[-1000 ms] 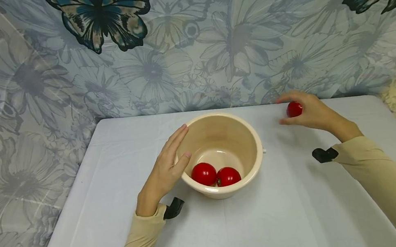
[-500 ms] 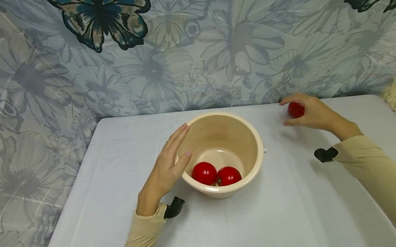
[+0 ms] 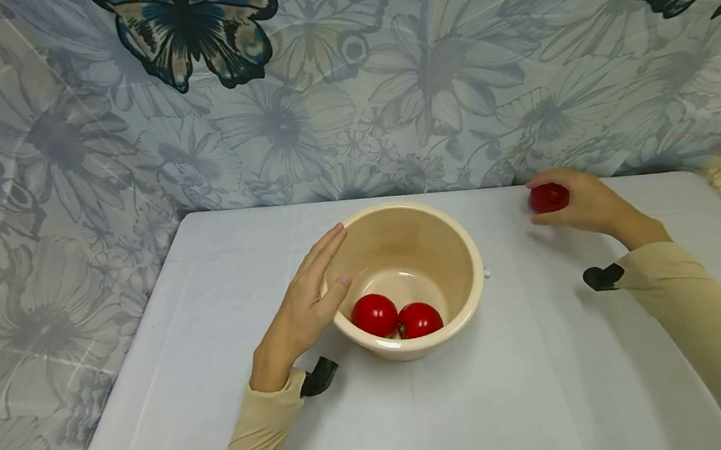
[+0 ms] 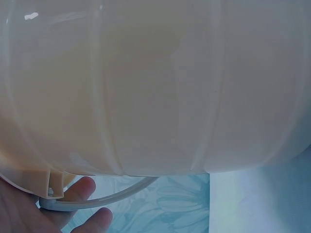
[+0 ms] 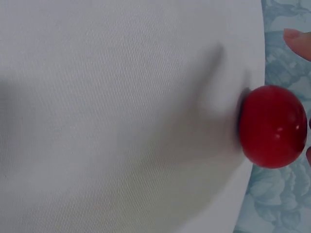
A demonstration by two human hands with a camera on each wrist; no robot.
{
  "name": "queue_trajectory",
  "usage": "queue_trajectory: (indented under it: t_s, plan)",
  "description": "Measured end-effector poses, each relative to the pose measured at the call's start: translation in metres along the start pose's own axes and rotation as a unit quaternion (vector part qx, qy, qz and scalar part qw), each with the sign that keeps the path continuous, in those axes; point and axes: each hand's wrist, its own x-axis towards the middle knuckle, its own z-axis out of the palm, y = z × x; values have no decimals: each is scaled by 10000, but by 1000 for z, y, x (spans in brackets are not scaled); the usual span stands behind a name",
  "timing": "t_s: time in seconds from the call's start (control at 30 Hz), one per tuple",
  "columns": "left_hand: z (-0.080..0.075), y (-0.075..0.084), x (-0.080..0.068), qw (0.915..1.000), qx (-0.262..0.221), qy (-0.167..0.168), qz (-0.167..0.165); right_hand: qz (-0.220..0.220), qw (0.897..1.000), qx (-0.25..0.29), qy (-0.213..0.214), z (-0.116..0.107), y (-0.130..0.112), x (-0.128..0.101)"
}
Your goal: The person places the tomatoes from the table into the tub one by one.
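Note:
A cream plastic bowl [image 3: 444, 245] stands mid-table with two red tomatoes [image 3: 374, 315] [image 3: 419, 319] lying at its near side. My left hand [image 3: 322, 275] rests with straight fingers against the bowl's left rim, thumb just over the edge. The left wrist view is filled by the bowl's outer wall [image 4: 155, 87], with fingertips [image 4: 82, 189] under its lip. At the far right of the table my right hand [image 3: 574, 202] curls round a third red tomato [image 3: 548, 197]. In the right wrist view this tomato [image 5: 273, 126] sits low over the cloth near the table's far edge, one fingertip [image 5: 297, 41] beside it.
A white cloth covers the table [image 3: 424, 412]. A floral butterfly-print backdrop [image 3: 341, 70] hangs close behind the far edge and drapes down both sides. Black wrist mounts [image 3: 317, 377] [image 3: 603, 276] show at both sleeves.
My right hand has drifted slightly to the right with the tomato in it. The left hand, the bowl and the two tomatoes inside have stayed put.

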Motion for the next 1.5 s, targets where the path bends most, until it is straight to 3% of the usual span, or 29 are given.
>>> queue_trajectory:
  t_s: [0.23, 0.47, 0.93, 1.2, 1.5]
  plan:
    - [0, 0, 0, 10000, 47, 33, 10, 255, 9996, 43, -58, -2, 9, 2]
    - [0, 0, 0, 10000, 21, 31, 49, 604, 9970, 479, 2, -1, 18, 2]
    - [1, -1, 0, 10000, 57, 33, 20, 731, 9956, 565, -136, 9, 32, 6]
    - [1, -1, 1, 10000, 51, 29, 66, 772, 9964, 331, 86, 12, 34, 3]
    - [2, -1, 1, 10000, 77, 21, 9, 785, 9964, 326, 3, 13, 34, 0]
